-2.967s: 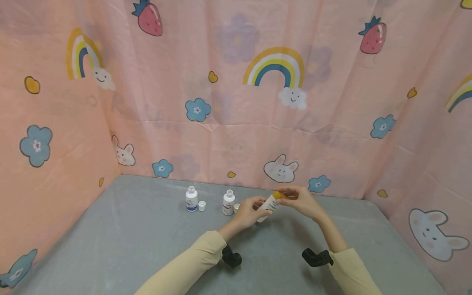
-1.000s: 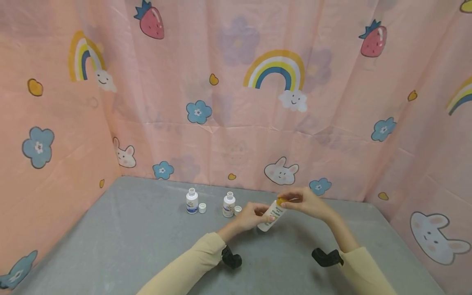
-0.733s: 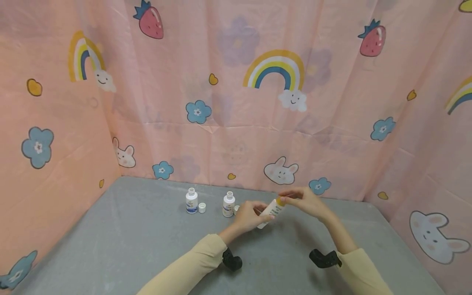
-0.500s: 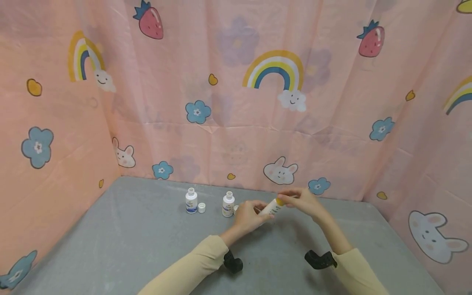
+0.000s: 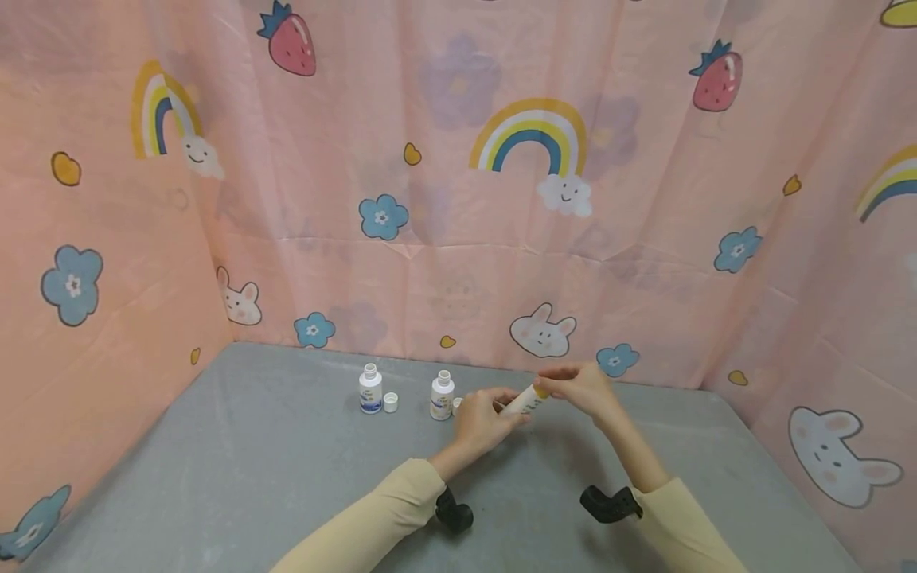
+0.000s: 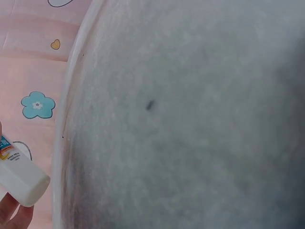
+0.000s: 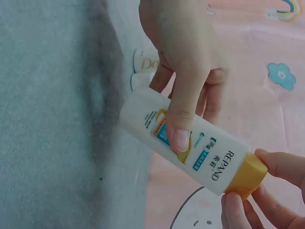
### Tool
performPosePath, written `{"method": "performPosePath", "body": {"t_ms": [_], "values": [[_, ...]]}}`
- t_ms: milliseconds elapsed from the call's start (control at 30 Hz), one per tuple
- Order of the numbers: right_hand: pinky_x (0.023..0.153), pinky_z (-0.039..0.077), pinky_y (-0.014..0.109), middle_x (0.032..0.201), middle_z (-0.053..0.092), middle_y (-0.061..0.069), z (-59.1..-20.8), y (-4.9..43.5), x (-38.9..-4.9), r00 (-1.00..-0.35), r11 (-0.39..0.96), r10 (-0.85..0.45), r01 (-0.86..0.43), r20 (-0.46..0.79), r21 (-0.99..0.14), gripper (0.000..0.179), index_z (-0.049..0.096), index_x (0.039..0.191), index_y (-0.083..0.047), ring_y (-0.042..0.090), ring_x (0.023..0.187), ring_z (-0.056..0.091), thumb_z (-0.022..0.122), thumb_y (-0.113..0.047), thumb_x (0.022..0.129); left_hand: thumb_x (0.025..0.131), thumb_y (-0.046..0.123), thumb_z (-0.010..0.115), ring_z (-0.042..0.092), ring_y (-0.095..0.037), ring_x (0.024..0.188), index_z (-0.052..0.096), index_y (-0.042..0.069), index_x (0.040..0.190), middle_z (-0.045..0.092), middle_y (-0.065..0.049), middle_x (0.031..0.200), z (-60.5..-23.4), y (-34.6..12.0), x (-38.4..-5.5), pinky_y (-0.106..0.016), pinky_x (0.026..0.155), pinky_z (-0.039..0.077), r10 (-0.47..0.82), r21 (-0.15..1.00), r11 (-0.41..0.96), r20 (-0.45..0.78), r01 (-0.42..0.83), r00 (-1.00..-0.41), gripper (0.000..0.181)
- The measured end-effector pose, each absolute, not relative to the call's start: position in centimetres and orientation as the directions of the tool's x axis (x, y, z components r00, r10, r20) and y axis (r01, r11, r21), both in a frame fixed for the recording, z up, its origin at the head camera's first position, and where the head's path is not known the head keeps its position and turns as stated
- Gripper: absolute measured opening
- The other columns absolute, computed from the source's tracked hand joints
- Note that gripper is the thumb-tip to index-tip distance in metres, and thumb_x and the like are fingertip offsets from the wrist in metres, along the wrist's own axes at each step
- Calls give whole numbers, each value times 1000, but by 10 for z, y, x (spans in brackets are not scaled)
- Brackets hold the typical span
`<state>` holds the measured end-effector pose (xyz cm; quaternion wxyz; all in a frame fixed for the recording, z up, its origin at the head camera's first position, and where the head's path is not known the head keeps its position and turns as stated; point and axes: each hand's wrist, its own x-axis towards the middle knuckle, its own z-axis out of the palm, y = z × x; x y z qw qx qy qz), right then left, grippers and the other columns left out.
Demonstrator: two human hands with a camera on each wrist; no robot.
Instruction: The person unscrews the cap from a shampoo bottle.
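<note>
A flat white plastic bottle point(image 7: 205, 151) marked REPAND is held tilted above the table. My left hand point(image 5: 480, 423) grips its body, the thumb lying across the label. At the bottle's upper end, my right hand point(image 5: 582, 390) pinches the yellow cap point(image 7: 249, 174) between thumb and fingers; the cap sits on the bottle. Only the bottle's base end and some fingertips point(image 6: 21, 217) show in the left wrist view. To the left stand two small white bottles, one with a blue-banded label point(image 5: 370, 391) and another point(image 5: 442, 399) nearer my left hand, both with bare necks.
A white screw cap point(image 5: 390, 403) lies beside the left small bottle. Another white cap point(image 5: 457, 406) is partly hidden behind my left hand. The grey table point(image 5: 286, 477) ends at a pink patterned curtain point(image 5: 315, 175). Each wrist carries a black camera mount point(image 5: 609, 504).
Since one second ago my right hand and forearm have shifted left, while the held bottle has rotated and leans flatter, its label less visible. Both hands keep their holds; the small bottles stay put.
</note>
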<state>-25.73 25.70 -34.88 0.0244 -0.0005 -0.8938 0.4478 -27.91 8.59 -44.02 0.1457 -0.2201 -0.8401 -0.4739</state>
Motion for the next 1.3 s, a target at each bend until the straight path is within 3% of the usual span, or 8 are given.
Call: {"method": "performPosePath", "body": {"t_ms": [267, 600, 767, 967, 1300], "values": [[82, 56, 40, 114, 68, 21, -351, 256, -258, -997, 615, 34, -29, 64, -788, 38, 68, 112, 1, 26, 95, 66, 71, -27, 86, 75, 28, 82, 65, -2, 68, 74, 15, 102, 75, 0, 87, -440, 85, -280, -15, 58, 47, 243, 722, 464, 453, 513, -858, 31], [76, 56, 34, 114, 69, 19, -352, 259, -259, -999, 630, 24, -18, 43, -776, 41, 68, 115, -1, 23, 92, 66, 72, -29, 85, 75, 29, 82, 66, -3, 69, 75, 15, 101, 75, 1, 86, -442, 86, -280, -16, 61, 49, 258, 717, 476, 439, 509, -860, 31], [80, 56, 40, 114, 68, 20, -350, 258, -260, -998, 635, 21, -26, 51, -772, 39, 68, 114, -1, 26, 95, 66, 73, -27, 84, 75, 30, 82, 67, -3, 69, 75, 15, 101, 76, 1, 87, -442, 86, -282, -15, 60, 49, 271, 719, 465, 441, 517, -856, 32], [80, 54, 41, 115, 68, 21, -347, 259, -259, -998, 660, -19, -60, 63, -749, 38, 68, 115, -3, 30, 100, 64, 72, -25, 85, 76, 29, 82, 68, -4, 69, 74, 12, 102, 76, -2, 90, -440, 82, -285, -14, 58, 50, 321, 746, 416, 415, 520, -851, 32], [81, 54, 43, 110, 70, 19, -341, 264, -259, -986, 667, -156, -147, 55, -730, 33, 69, 112, 0, 24, 92, 66, 71, -21, 86, 77, 25, 80, 67, -7, 71, 73, 8, 104, 75, -8, 94, -438, 74, -290, -17, 61, 52, 436, 808, 312, 345, 500, -831, 32]]}}
